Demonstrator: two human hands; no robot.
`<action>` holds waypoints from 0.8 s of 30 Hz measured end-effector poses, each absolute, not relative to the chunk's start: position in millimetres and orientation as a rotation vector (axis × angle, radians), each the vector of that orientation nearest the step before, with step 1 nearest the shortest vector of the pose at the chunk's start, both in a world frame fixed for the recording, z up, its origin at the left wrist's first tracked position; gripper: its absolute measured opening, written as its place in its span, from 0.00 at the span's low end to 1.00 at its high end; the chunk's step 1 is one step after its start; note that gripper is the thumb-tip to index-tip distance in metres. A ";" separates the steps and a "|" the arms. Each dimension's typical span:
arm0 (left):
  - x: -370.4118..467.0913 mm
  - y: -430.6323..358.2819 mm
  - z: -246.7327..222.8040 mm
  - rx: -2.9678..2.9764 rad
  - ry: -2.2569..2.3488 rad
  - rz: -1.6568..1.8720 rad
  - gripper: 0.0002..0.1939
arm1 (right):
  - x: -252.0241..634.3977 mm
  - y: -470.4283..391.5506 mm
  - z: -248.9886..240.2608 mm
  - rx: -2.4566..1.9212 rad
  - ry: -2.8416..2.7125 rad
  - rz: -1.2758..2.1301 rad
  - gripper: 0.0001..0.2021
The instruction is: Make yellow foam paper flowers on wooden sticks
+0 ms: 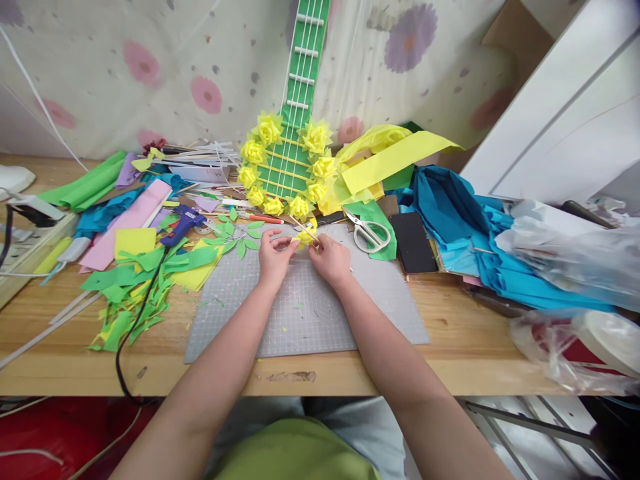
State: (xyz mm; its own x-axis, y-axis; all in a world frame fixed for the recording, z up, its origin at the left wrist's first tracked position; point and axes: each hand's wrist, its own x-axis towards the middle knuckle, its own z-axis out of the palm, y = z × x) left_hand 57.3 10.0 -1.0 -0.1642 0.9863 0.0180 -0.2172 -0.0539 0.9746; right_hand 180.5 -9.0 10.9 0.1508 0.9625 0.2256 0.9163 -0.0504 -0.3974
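Both hands are above the far part of a grey cutting mat (pixel 320 333). My left hand (pixel 275 259) pinches the left side of a small yellow paper piece (pixel 306 235), which looks like a flower being shaped. My right hand (pixel 331 260) is closed round a thin wooden stick that crosses the yellow paper; its fingers are at the paper's right side. Just behind the hands stands a green paper guitar (pixel 280 179) with white strings and yellow paper flowers (pixel 317 137) around its body.
Left of the mat lie a blue glue gun (pixel 183 225), green paper leaves (pixel 241 248) and green scraps (pixel 123 327). Scissors (pixel 371 235), a black phone-like slab (pixel 413 243) and blue crepe paper (pixel 453 200) are on the right. A plastic-wrapped tub (pixel 607 340) stands near the right edge.
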 end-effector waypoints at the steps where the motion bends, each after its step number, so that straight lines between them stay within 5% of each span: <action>1: 57.2 9.9 -0.6 0.972 1.141 1.446 0.26 | 180.7 -9.2 11.1 -1.982 -1.799 0.134 0.09; 24: 49.7 9.0 14.6 0.812 1.141 1.252 0.21 | 184.2 -8.9 12.1 -2.030 -1.797 0.061 0.09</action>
